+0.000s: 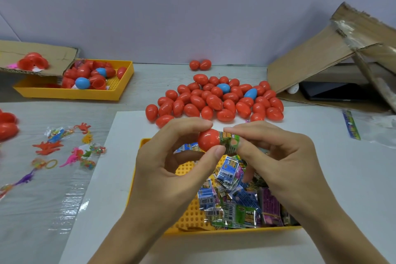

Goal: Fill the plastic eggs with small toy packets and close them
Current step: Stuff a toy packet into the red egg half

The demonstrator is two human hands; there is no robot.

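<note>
Egg half (209, 139), red and open toward three o'clock, sits at the centre of the view, pinched between the thumb and fingertips of the left hand (171, 156). A green toy packet (230, 142) pokes partway out of its mouth, with the right hand (276, 150) pinching the packet's free end between forefinger and thumb. Both hands hover over a yellow tray (188, 212) at six o'clock, whose right part holds a heap of loose packets (235, 195) in blue, green and purple. At twelve o'clock, just beyond the hands, lies a pile of closed eggs (214, 100), nearly all red with two blue ones. A second yellow tray (120, 90) at ten o'clock holds more eggs and open halves, partly under a cardboard flap (42, 51). Small plastic toys (64, 150) are scattered at nine o'clock on clear film. A torn cardboard box (321, 53) leans at two o'clock.
</note>
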